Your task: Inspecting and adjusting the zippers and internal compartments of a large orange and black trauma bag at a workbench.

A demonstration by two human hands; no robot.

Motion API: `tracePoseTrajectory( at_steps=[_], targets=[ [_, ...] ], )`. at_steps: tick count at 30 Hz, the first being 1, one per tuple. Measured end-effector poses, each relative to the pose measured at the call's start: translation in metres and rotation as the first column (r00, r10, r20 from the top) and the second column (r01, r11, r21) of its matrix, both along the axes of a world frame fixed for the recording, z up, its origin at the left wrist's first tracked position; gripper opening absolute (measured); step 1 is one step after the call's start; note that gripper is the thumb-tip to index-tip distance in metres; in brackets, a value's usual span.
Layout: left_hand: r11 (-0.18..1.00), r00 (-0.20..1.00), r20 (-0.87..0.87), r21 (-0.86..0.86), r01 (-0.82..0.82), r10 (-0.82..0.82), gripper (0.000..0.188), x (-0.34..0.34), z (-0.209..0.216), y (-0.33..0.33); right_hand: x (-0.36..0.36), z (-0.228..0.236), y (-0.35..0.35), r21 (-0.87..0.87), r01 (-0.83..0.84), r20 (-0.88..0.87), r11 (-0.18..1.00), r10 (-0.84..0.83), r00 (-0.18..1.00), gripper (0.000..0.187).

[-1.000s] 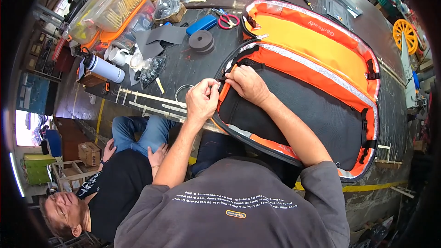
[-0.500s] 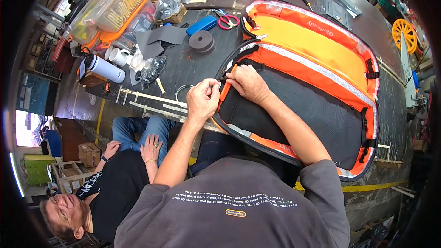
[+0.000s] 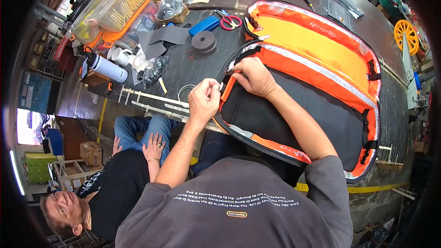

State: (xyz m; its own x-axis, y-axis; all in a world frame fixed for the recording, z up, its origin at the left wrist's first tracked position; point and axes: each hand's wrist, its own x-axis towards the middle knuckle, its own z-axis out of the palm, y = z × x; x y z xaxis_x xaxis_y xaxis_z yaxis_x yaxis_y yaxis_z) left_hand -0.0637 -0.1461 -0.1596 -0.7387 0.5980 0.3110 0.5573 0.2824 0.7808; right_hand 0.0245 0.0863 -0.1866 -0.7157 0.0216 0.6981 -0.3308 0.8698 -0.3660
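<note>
A large orange-and-black soft bag [image 3: 317, 103] lies unzipped on the table, its yellow-orange lined half folded out on the far side. My right hand [image 3: 255, 77] reaches over its left end, finger and thumb closed at the dark edge there. Just left of it, my left hand [image 3: 205, 98] is closed in a pinch beside the bag's orange trim. A small pale thing shows at its fingertips; I cannot make out what it is. Thin pale cord [image 3: 183, 93] loops on the table beside the left hand.
Farther left are a black webbing roll [image 3: 204, 42], red-handled scissors [image 3: 230, 22], a blue case [image 3: 204, 26], a white bottle [image 3: 108, 69] and plastic boxes [image 3: 120, 13]. A screwdriver [image 3: 307, 1] lies at the back. Another person [image 3: 117, 186] sits close on my left, a hand on one thigh.
My right hand has shifted slightly, its fingers now spread farther from the left hand's. The pale bit at my left fingertips has come into sight. The bag has stayed almost still.
</note>
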Motion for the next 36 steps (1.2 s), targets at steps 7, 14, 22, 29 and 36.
tracePoseTrajectory(
  at_steps=[7,14,22,29,36],
  targets=[
    [0.993,0.990,-0.114,0.096,-0.072,0.083,0.008,-0.026,0.019,0.019,-0.005,0.013,-0.034,-0.900,0.311,0.376,0.305,0.187,0.908,0.030],
    [0.994,0.985,-0.174,0.102,0.038,-0.020,0.023,-0.018,0.035,0.027,-0.017,0.005,-0.041,-0.911,0.330,0.380,0.249,0.190,0.905,0.019],
    [0.983,0.902,-0.429,-0.184,-0.031,-0.052,0.017,-0.013,0.019,0.033,-0.022,-0.032,-0.039,-0.969,0.193,0.231,0.155,0.284,0.931,0.016],
    [0.993,0.989,0.142,-0.114,-0.026,0.043,0.024,-0.041,0.004,0.031,-0.035,-0.031,-0.064,-0.939,0.212,0.219,0.270,-0.003,0.976,0.017],
    [0.993,0.985,0.174,-0.122,0.004,0.017,0.021,-0.042,-0.005,0.039,-0.020,-0.015,-0.049,-0.644,0.187,0.067,0.742,-0.189,0.980,0.024]
  ],
)
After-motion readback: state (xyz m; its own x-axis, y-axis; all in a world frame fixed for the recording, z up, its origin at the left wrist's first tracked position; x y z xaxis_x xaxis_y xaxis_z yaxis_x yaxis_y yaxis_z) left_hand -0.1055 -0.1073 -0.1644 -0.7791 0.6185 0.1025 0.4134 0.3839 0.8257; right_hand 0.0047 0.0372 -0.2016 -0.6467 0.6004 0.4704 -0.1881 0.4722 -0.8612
